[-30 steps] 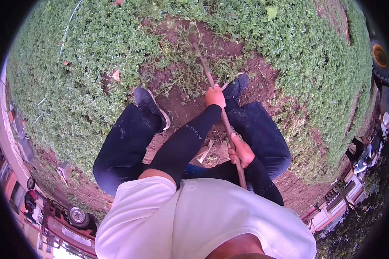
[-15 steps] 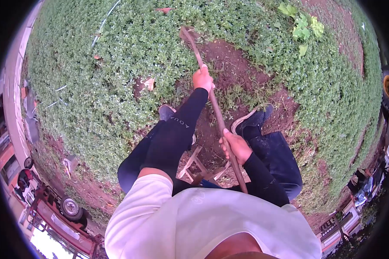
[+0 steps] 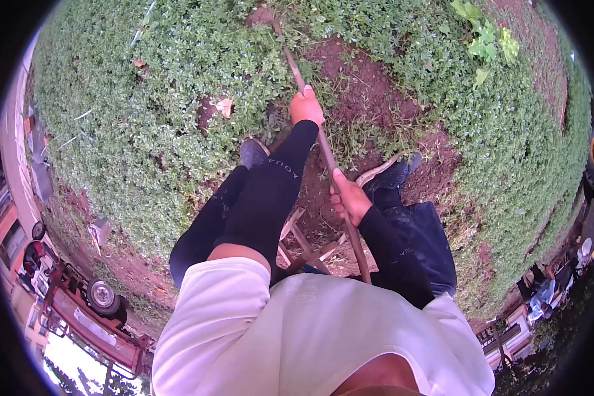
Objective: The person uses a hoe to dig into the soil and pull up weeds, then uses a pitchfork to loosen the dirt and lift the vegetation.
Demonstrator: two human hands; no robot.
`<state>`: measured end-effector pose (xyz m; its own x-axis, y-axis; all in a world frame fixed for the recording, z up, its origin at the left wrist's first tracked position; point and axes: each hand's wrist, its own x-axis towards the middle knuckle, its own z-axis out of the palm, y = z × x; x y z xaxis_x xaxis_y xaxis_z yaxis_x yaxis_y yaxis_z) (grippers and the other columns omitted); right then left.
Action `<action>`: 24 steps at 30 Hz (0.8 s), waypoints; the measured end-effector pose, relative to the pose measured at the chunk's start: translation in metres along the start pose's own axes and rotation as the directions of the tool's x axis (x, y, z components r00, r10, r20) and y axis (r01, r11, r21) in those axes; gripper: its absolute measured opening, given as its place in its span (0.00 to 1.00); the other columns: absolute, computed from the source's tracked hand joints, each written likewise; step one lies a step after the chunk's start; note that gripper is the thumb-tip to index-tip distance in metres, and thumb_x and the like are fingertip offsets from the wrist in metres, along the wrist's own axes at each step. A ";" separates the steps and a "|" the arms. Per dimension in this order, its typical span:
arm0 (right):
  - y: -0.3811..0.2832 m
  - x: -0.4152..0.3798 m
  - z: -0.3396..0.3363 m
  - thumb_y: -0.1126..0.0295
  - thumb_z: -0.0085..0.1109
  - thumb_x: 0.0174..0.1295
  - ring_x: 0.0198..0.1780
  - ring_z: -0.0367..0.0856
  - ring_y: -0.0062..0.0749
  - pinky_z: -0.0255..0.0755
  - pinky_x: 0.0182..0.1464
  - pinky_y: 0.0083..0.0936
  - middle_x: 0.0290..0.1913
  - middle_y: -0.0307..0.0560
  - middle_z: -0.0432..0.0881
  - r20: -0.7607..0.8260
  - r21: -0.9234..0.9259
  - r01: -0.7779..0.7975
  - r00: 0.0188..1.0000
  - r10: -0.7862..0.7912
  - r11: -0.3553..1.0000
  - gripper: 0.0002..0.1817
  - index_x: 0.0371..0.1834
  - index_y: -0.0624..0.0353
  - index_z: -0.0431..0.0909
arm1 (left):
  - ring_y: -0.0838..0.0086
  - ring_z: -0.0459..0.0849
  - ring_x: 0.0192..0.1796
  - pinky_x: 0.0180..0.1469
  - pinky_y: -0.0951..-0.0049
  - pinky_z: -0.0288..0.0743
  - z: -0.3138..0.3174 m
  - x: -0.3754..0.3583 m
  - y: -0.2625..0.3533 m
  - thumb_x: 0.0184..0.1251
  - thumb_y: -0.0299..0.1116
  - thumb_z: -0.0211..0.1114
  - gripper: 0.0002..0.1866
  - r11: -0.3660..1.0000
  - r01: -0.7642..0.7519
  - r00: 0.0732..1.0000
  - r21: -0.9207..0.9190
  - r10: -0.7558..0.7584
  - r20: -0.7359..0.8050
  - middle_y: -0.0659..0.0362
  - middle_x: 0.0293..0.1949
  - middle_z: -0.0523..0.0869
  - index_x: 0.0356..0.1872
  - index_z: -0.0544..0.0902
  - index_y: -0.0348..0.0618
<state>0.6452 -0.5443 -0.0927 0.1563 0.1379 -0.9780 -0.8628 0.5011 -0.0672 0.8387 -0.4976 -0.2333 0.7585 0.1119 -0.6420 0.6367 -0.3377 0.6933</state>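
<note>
A long-handled hoe [image 3: 325, 149] slants across the middle of the view, its wooden shaft running from beside my body out to the ground ahead. My left hand [image 3: 307, 107] is closed round the shaft at the far grip. Nearer my body, my right hand [image 3: 351, 199] wraps the same shaft. The hoe's head [image 3: 261, 16] is at the top among green plants and looks partly hidden and blurred. Just right of the shaft lies a patch of bare reddish soil [image 3: 360, 82] with loose uprooted plants.
A wooden stool [image 3: 303, 241] stands below me between my legs. Dense low plants [image 3: 145, 152] cover the ground on both sides. A dry leaf [image 3: 224, 107] lies to the left. A red trailer with wheels [image 3: 89, 323] stands at the lower left, and leafy yellow-green plants [image 3: 485, 43] grow upper right.
The hoe's head has moved farther out and to the left. Both hands have shifted slightly forward with the shaft, still gripping it. The view has shifted a little too.
</note>
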 end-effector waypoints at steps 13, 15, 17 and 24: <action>0.200 -0.191 -0.053 0.36 0.46 0.71 0.13 0.58 0.19 0.51 0.14 0.21 0.16 0.32 0.63 -0.276 0.016 -0.218 0.937 0.213 0.976 0.30 0.26 0.53 0.68 | 0.54 0.85 0.19 0.17 0.58 0.80 -0.002 -0.282 -0.127 0.76 0.50 0.50 0.29 0.912 0.398 0.863 0.097 -0.408 0.299 0.47 0.21 0.82 0.32 0.79 0.27; 0.200 -0.172 -0.053 0.39 0.47 0.72 0.13 0.59 0.20 0.53 0.15 0.21 0.16 0.33 0.64 -0.324 -0.038 -0.079 0.944 0.062 0.996 0.29 0.27 0.54 0.69 | 0.58 0.81 0.14 0.17 0.58 0.81 -0.001 -0.263 -0.107 0.76 0.51 0.51 0.28 0.920 0.379 0.893 -0.097 -0.336 0.298 0.50 0.17 0.77 0.32 0.76 0.28; 0.161 -0.147 -0.044 0.39 0.47 0.72 0.15 0.64 0.20 0.59 0.17 0.22 0.17 0.34 0.67 -0.294 -0.216 0.046 0.950 -0.110 0.975 0.30 0.27 0.56 0.71 | 0.62 0.78 0.11 0.13 0.61 0.74 0.003 -0.211 -0.083 0.75 0.51 0.53 0.27 0.898 0.341 0.909 -0.278 -0.241 0.340 0.53 0.14 0.74 0.30 0.74 0.32; 0.039 -0.058 -0.004 0.39 0.45 0.73 0.15 0.62 0.19 0.59 0.17 0.21 0.19 0.32 0.67 -0.059 -0.030 0.157 0.986 -0.158 0.987 0.28 0.32 0.55 0.70 | 0.68 0.72 0.11 0.17 0.64 0.70 -0.003 -0.060 -0.003 0.77 0.52 0.51 0.25 0.959 0.175 0.964 -0.221 -0.121 0.237 0.59 0.14 0.71 0.25 0.70 0.40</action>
<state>0.6010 -0.5360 -0.0395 0.2622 0.0062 -0.9650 -0.8416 0.4908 -0.2256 0.7914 -0.5002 -0.1956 0.6210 -0.0727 -0.7805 0.7743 -0.0978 0.6252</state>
